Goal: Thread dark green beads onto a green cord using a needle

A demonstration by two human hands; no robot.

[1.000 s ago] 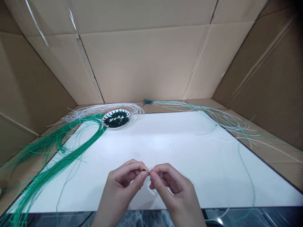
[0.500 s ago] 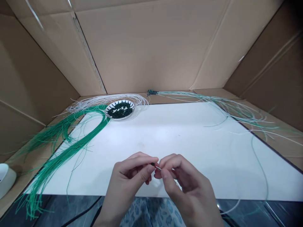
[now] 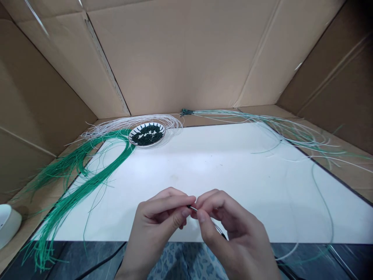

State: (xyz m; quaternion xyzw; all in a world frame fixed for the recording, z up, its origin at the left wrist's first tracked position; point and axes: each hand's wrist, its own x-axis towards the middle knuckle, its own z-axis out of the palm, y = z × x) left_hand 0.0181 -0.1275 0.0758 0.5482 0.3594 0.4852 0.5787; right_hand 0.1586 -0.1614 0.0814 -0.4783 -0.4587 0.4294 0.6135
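Compared with the frame half a second earlier, the hands have shifted only slightly, and a dark piece (image 3: pixel 223 235) at the end of thin strands now shows more plainly beneath the right thumb. The left hand (image 3: pixel 160 212) grasps a tiny dark bead (image 3: pixel 189 206) between thumb and forefinger; the right hand (image 3: pixel 233 227) pinches a pale thread (image 3: pixel 194 209) just beside it, the two sets of fingertips nearly meeting. Bead and thread lie between the hands, above the near edge of the white tabletop (image 3: pixel 233 182); whether the thread passes through the bead cannot be told, as the fingers cover the junction. The thread is probably very light, smooth and springy, stiff over a short length but apt to bend over a long one, so it is best held close to its tip. The bead is likely hard and nearly weightless, easily lost from a loose pinch; a grip on its sides would leave any hole free. Farther back stands a plate (image 3: pixel 131 137) of similar dark beads (image 3: pixel 154 136), with white threads (image 3: pixel 113 125) behind it, green threads (image 3: pixel 97 183) to its left, and a dark-tipped bundle (image 3: pixel 187 112) to its right.
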